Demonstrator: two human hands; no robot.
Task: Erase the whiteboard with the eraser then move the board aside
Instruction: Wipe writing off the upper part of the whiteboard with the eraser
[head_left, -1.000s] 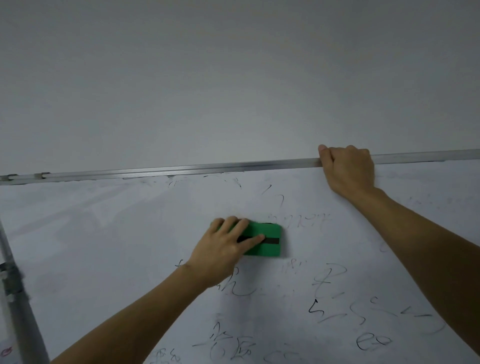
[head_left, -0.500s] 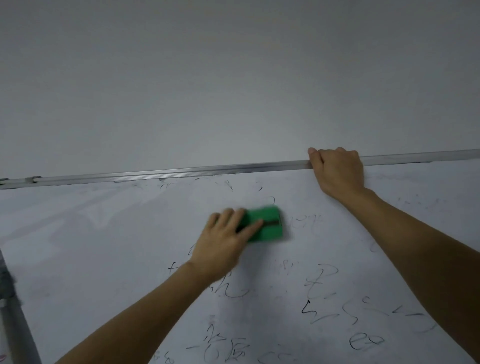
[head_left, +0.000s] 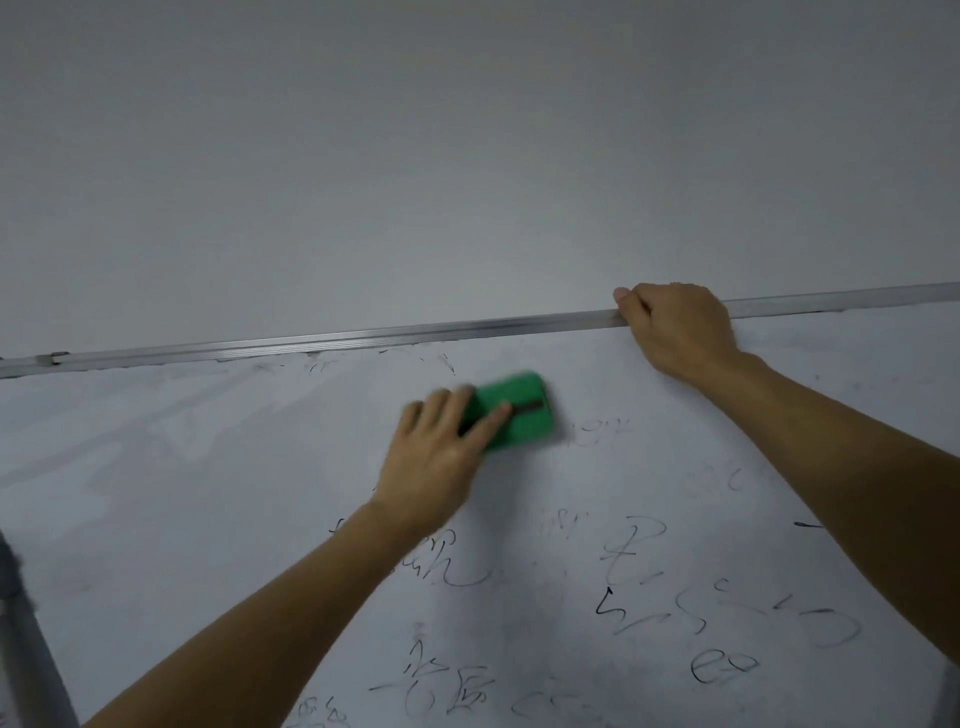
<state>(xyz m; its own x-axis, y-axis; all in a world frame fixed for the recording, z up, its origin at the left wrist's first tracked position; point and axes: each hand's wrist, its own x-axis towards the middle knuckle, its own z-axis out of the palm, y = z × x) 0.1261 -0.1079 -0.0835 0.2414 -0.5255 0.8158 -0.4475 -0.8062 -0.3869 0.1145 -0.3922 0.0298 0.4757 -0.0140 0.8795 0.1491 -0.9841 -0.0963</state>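
The erasing looks partly done: the board (head_left: 208, 493) is wiped to faint smears at upper left, while black writing (head_left: 649, 597) fills the lower middle and right. The left hand (head_left: 436, 457) holds the green eraser (head_left: 514, 410) flat against the board at centre frame. The right hand (head_left: 675, 327) curls round the top rail (head_left: 363, 338). Moving the board aside is not yet begun. No containers show.

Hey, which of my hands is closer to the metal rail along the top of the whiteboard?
Right. The right hand grips the metal rail itself; the left hand is below it, holding the green eraser against the whiteboard.
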